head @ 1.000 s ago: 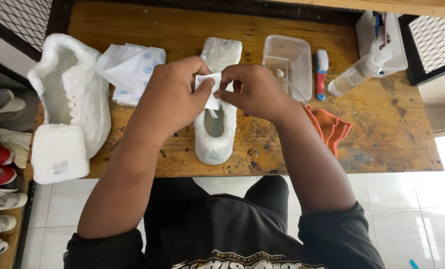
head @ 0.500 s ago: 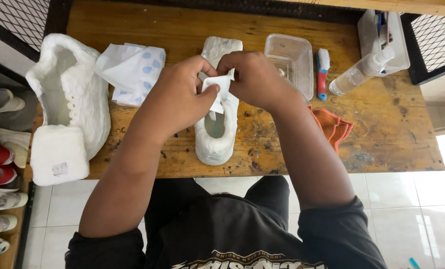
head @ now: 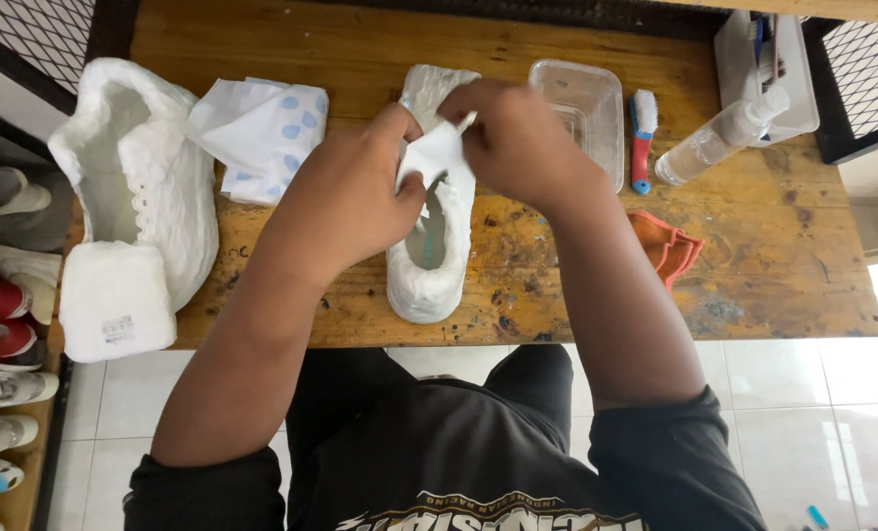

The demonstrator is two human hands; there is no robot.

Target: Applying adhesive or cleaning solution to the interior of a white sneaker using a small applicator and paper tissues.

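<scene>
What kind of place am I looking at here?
Probably a shoe-cleaning workbench: a shoe wrapped in white tissue lies on a stained wooden table, a small brush and spray bottle sit nearby, and racked shoes line the side.

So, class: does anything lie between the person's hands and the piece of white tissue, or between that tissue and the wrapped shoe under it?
Nothing visible does. The left hand and right hand both pinch the white tissue directly, just above the wrapped shoe on the wooden table.

Matt white tissue paper [head: 437,155] covering the shoe [head: 429,265]; rough, stained wooden table [head: 754,246]; clear glossy plastic container [head: 581,108]; orange cloth [head: 667,244].
</scene>
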